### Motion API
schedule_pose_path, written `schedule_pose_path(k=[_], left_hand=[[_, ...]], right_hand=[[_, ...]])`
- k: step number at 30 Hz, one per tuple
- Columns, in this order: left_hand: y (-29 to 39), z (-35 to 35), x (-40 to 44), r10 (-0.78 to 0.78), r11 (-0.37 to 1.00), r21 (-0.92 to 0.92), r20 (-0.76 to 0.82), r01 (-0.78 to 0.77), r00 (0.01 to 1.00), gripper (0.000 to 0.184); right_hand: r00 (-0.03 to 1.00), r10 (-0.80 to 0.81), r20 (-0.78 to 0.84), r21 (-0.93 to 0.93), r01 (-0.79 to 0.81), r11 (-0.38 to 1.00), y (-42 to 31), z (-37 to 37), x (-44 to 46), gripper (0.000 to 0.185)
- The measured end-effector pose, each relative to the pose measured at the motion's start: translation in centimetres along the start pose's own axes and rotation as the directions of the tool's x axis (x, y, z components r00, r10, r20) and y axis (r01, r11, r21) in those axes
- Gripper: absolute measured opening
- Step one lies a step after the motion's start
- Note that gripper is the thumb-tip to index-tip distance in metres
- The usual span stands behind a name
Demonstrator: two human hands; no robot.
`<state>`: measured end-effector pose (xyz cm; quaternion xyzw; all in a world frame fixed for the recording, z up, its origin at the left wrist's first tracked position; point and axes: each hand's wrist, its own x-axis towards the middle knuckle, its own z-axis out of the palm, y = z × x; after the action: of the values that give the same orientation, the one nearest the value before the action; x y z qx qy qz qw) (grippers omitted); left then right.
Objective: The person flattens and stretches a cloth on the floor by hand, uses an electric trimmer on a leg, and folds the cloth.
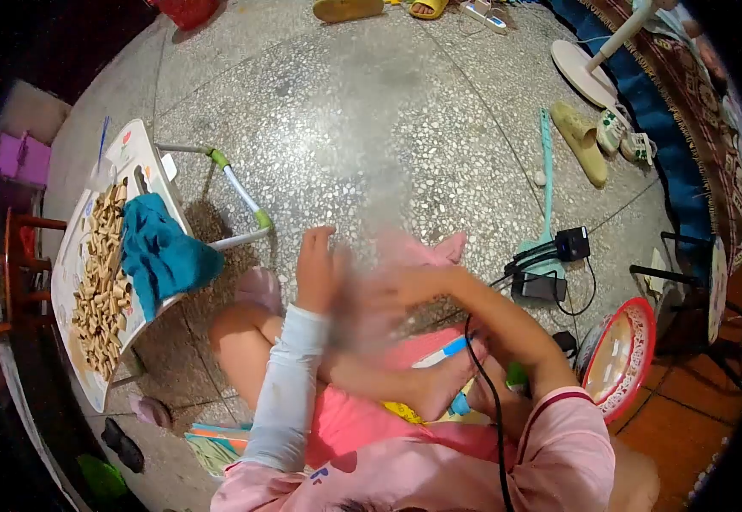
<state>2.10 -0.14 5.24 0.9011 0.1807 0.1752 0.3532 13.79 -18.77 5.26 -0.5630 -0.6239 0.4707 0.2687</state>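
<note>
My left hand [314, 269], below a pale sleeve, is raised in front of my crossed legs. Its fingers point up and away from me, and no held thing shows in them. Close to its right is my right hand [388, 294], smeared by motion, so its fingers cannot be made out. Whether the two hands touch is hidden in the blur. Just beyond them a pink cloth-like thing [435, 252] lies on the floor, partly blurred. A blue and white object [448, 350] rests by my foot.
On the left, a folding table [64, 282] bears many short tan pieces [102, 282] and a teal cloth [162, 247]. To the right are a black cable [495, 397], black boxes [572, 245], a turquoise fly swatter [546, 171] and a red-rimmed basin [644, 341]. Shoes [580, 141] lie farther off.
</note>
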Motion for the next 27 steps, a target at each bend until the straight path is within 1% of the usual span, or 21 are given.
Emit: schedule_pose_path(k=[1,2,3,4,5,6,8,9,10,12,13,15,16,17,18,19,20,21,24,26,27], left_hand=[[-0.5,0.2,-0.4,-0.011,1.0,0.004,0.057,0.01,0.998,0.028],[-1.5,0.6,-0.7,-0.016,1.0,0.007,0.11,0.016,0.994,0.026],[-2.0,0.9,-0.7,-0.019,1.0,0.012,0.163,0.017,0.986,0.025],[-1.8,1.0,-0.8,-0.003,1.0,-0.022,0.172,0.007,0.985,0.023],[-1.5,1.1,-1.0,0.009,0.998,-0.057,0.184,0.001,0.983,0.022],[-1.3,1.4,-1.2,0.024,0.996,-0.091,0.194,-0.006,0.981,0.022],[-1.6,2.1,-1.9,0.079,0.996,-0.051,0.279,-0.067,0.957,0.023],[-1.7,2.4,-1.9,0.107,0.994,-0.032,0.316,-0.103,0.943,0.025],[-1.2,2.5,-1.9,0.066,0.997,0.014,0.385,-0.077,0.92,0.026],[0.2,2.0,-2.3,-0.034,0.992,0.119,0.517,-0.032,0.856,0.028],[0.6,2.1,-2.9,0.011,0.977,0.18,0.5,-0.116,0.866,0.031],[0.3,3.1,-3.9,0.152,0.931,0.263,0.353,-0.254,0.923,0.021],[0.3,3.5,-3.9,0.235,0.895,0.313,0.275,-0.318,0.932,0.021],[0.2,3.7,-4.2,0.15,0.911,0.309,0.365,-0.272,0.919,0.02],[0.7,3.2,-3.7,0.049,0.918,0.336,0.43,-0.21,0.902,0.02],[1.2,2.8,-3.1,-0.053,0.918,0.368,0.486,-0.149,0.872,0.02],[1.3,2.5,-2.7,-0.155,0.911,0.403,0.533,-0.088,0.832,0.02],[0.1,2.5,-2.8,-0.167,0.948,0.316,0.395,0.037,0.903,0.02],[-0.7,1.0,-1.7,-0.205,0.932,0.325,0.111,0.16,0.972,0.022],[-2.0,0.2,-1.8,-0.256,0.913,0.358,0.131,0.195,0.958,0.024],[-2.4,0.1,-1.8,-0.275,0.906,0.373,0.15,0.203,0.95,0.025]], right_hand=[[0.916,-0.266,-0.3,-0.162,0.226,0.961,-0.4,-1.4,-2.2,0.04],[0.869,-0.174,-0.462,-0.115,0.136,0.984,-1.0,-3.5,-3.6,0.038],[0.79,-0.075,-0.608,-0.04,0.065,0.997,-1.7,-5.7,-5.0,0.036],[0.742,0.399,-0.539,0.319,-0.259,0.912,-2.3,-7.3,-5.8,0.033],[0.564,0.417,-0.713,0.392,-0.173,0.904,-2.1,-7.3,-7.2,0.03],[0.345,0.429,-0.835,0.433,-0.071,0.899,-2.1,-7.2,-8.7,0.029],[0.003,0.526,-0.851,0.52,0.149,0.841,-4.7,-5.1,-11.2,0.028],[-0.01,0.573,-0.819,0.561,0.189,0.806,-4.2,-3.3,-13.2,0.028],[-0.018,0.623,-0.782,0.603,0.23,0.764,-3.7,-1.3,-15.1,0.029],[-0.012,0.732,-0.681,0.732,0.031,0.681,-6.2,1.4,-16.9,0.029],[-0.018,0.782,-0.623,0.781,-0.068,0.621,-7.1,2.1,-17.5,0.029],[-0.007,0.785,-0.62,0.732,-0.365,0.575,-7.8,3.0,-18.5,0.03],[-0.002,0.783,-0.622,0.679,-0.499,0.538,-7.9,3.2,-19.0,0.031],[0.071,0.749,-0.659,0.565,-0.611,0.555,-6.5,4.2,-19.9,0.033],[0.128,0.845,-0.52,0.639,-0.597,0.484,-6.2,4.8,-20.1,0.033],[0.194,0.886,-0.422,0.659,-0.605,0.446,-5.9,5.4,-20.3,0.032],[0.236,0.888,-0.395,0.666,-0.592,0.454,-5.6,6.2,-20.1,0.031],[0.252,0.875,-0.413,0.674,-0.561,0.48,-5.4,7.2,-19.7,0.03],[0.237,0.808,-0.539,0.702,-0.403,0.587,-4.9,10.0,-17.2,0.028],[0.176,0.756,-0.63,0.703,-0.283,0.652,-4.2,12.1,-15.2,0.029],[0.109,0.736,-0.668,0.706,-0.22,0.673,-3.7,13.2,-14.4,0.029]])
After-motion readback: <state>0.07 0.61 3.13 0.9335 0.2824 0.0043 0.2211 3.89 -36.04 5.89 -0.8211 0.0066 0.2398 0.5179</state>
